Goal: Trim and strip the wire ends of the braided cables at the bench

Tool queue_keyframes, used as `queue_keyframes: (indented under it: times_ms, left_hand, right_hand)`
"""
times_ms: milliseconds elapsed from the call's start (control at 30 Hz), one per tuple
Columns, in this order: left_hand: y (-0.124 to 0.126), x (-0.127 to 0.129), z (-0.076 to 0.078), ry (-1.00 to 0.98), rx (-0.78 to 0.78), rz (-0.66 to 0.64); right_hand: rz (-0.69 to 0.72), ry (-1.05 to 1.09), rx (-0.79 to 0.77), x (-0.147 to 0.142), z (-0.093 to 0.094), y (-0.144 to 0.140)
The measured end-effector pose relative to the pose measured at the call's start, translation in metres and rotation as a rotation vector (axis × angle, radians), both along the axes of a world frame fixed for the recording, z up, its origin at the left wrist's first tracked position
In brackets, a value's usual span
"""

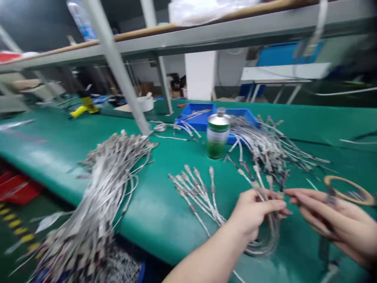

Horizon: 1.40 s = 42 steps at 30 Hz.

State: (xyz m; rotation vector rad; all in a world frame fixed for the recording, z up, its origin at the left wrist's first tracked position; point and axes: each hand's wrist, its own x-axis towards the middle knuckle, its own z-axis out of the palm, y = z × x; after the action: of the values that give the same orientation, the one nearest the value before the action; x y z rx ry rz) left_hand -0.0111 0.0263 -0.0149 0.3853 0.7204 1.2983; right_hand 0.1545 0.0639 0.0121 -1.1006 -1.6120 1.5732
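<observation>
My left hand is wrapped round several grey cables, which loop below it over the green bench. Wire ends poke up past its fingers. Close by on the right, my right hand has thumb and forefinger brought together at those wire ends; what lies between the tips is blurred. A dark, slim object passes through or behind its palm, too smeared to name. A tan ring shows just beyond that hand. Left of my left hand, cables with grey connectors fan out on the bench.
A big cable bundle hangs over the bench's front edge at left. Beyond my hands stands a green and white metal can, beside blue trays and a heap of cables. A shelf post rises behind; a yellow tool lies far left.
</observation>
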Motion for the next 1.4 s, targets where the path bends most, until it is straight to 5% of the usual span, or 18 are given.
queue_keyframes:
  times_ms: [67, 267, 467, 933, 1400]
  left_hand:
    - [-0.001, 0.002, 0.000, 0.031, -0.005, -0.017]
    - [-0.001, 0.011, -0.001, 0.111, -0.042, -0.049]
    - [-0.004, 0.009, 0.000, 0.248, -0.069, -0.073]
    - [-0.003, 0.009, 0.009, 0.170, -0.091, -0.145]
    - [-0.006, 0.009, 0.012, 0.166, -0.138, -0.177]
  right_hand:
    - [-0.106, -0.027, -0.105, -0.003, -0.005, -0.004]
    - [0.017, 0.087, -0.241, -0.015, -0.012, -0.005]
    - [-0.100, 0.279, -0.320, -0.009, -0.017, -0.007]
    - [0.051, 0.357, -0.332, -0.007, -0.019, -0.010]
    - [-0.003, 0.397, -0.390, -0.009, -0.017, -0.013]
